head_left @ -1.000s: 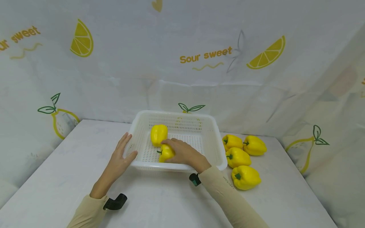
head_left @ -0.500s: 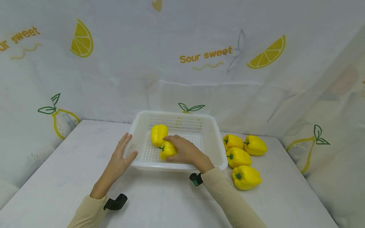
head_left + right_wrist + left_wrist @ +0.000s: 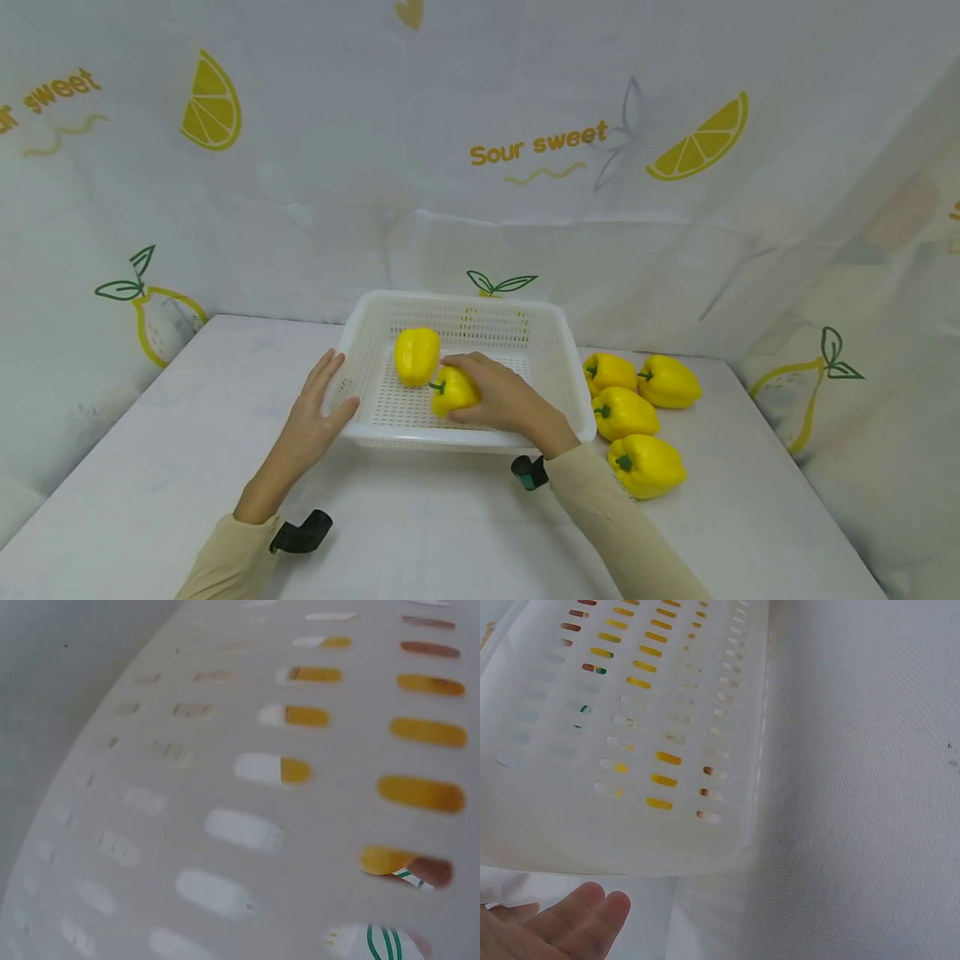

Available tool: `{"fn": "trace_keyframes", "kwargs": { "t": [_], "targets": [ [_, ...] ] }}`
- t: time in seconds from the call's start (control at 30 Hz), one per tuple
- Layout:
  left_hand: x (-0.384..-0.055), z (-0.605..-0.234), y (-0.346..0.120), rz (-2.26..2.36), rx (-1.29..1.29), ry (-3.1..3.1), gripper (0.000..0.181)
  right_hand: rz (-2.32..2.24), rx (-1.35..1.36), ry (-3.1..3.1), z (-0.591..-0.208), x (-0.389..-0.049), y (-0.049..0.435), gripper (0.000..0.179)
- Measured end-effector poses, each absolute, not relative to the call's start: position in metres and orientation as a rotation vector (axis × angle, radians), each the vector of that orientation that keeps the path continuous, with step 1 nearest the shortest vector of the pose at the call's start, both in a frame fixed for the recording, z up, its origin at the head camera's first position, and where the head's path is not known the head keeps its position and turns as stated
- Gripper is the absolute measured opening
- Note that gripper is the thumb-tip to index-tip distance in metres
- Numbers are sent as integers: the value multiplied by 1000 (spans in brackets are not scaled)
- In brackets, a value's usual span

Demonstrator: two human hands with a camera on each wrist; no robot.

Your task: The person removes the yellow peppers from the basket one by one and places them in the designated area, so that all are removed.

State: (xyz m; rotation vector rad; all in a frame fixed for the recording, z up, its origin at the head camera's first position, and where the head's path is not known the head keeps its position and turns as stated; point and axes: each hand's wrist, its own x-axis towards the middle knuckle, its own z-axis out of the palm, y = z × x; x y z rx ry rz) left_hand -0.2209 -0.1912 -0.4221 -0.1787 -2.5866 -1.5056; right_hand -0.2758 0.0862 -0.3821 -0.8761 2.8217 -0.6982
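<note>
The white basket [image 3: 457, 436] stands on the table [image 3: 420, 533], with its long side toward the person, probably so that both hands can come to it easily. The right hand [image 3: 504, 398] reaches over the near rim of the basket and holds the held pepper [image 3: 452, 393], a yellow one, inside, near the front wall. Its fingers are curved around the pepper, with the thumb on the near side; the stem points to the left wall of the basket. I suppose this grip from the side suits such a round, smooth body. Whether the pepper rests on the basket's floor, I cannot tell.

The left hand [image 3: 318, 408] is at the left near corner of the basket, its fingers spread wide and holding nothing, maybe placed there to keep the basket steady. If they really touch the wall, the pictures do not show clearly.

Another pepper [image 3: 417, 357] lies in the basket, toward its left wall, beyond the held one. On the right of the basket, outside, lie four yellow peppers [image 3: 647, 467] in a loose group, perhaps put there to be within reach of the right hand
</note>
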Motion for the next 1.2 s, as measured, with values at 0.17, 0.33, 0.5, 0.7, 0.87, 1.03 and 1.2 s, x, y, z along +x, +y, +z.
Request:
{"fn": "trace_keyframes", "kwargs": {
  "t": [0.17, 0.33, 0.5, 0.7, 0.87, 1.03, 1.2],
  "targets": [
    [-220, -421, -191, -1505, -178, -2586, 71, -689, -855, 2836, -379, -274, 93, 73],
    [-220, -421, -191, -1502, -174, -2590, 72, -680, -839, 2860, -377, -274, 100, 73],
    [-221, -421, -191, -1504, -174, -2592, 72, -694, -836, 2873, -374, -273, 108, 74],
    [-222, -421, -190, -1504, -182, -2588, 71, -715, -823, 2887, -369, -270, 119, 74],
    [-221, -421, -190, -1490, -177, -2594, 71, -741, -801, 2888, -364, -268, 128, 75],
    [-219, -420, -190, -1485, -177, -2595, 71, -785, -796, 2878, -359, -265, 135, 75],
    [-218, -421, -190, -1479, -184, -2591, 70, -818, -825, 2872, -354, -262, 142, 74]
  ]
}}
